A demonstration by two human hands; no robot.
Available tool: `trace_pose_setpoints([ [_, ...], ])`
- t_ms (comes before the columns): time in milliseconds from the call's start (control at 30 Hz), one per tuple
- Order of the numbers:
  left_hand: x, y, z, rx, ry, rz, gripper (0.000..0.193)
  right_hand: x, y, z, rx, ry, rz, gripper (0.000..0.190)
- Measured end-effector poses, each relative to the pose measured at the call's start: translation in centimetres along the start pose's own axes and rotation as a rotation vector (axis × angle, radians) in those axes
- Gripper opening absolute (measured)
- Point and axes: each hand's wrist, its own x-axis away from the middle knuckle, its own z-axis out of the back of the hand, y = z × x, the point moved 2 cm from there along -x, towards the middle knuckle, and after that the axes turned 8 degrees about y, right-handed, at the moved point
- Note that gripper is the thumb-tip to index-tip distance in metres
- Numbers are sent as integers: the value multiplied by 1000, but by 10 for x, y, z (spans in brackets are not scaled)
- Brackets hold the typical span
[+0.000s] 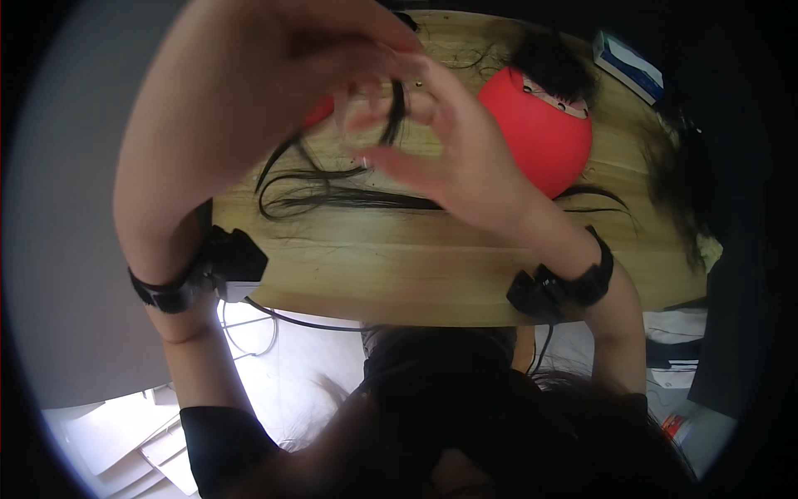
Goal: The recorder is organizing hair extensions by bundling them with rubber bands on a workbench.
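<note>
Both my hands are raised close to the camera over a wooden table (pixel 386 268). My left hand (pixel 349 68) is blurred and partly overlaps my right hand (pixel 449 137), whose fingers are curled with the thumb apart. A thin dark lock of hair (pixel 397 112) hangs at the fingers; which hand grips it cannot be told. Long black strands (pixel 355 198) lie on the table below. Right of my right hand stands a red rounded form (pixel 536 137), with a pinned, light-coloured band (pixel 555 100) and a clump of black hair (pixel 552 62) on top. Another red patch shows behind my left hand.
A blue and white box (pixel 628 67) lies at the back right. More dark hair (pixel 686 181) is heaped along the table's right side. Black devices are strapped to both wrists, with cables (pixel 305 322) running from them. A grey panel (pixel 68 249) stands at the left.
</note>
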Motion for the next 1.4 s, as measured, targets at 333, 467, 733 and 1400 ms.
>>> trace_pose_setpoints([
  [333,111,-99,143,-267,527,197,34,-6,-46,85,-196,-71,-358,27],
  [467,120,-100,110,103,443,402,29,23,-71,148,114,-132,-430,21],
  [733,105,-106,25,358,271,488,14,78,-93,233,453,-32,-687,15],
  [1400,116,-114,-82,516,-81,714,13,152,-13,285,539,156,-993,15],
])
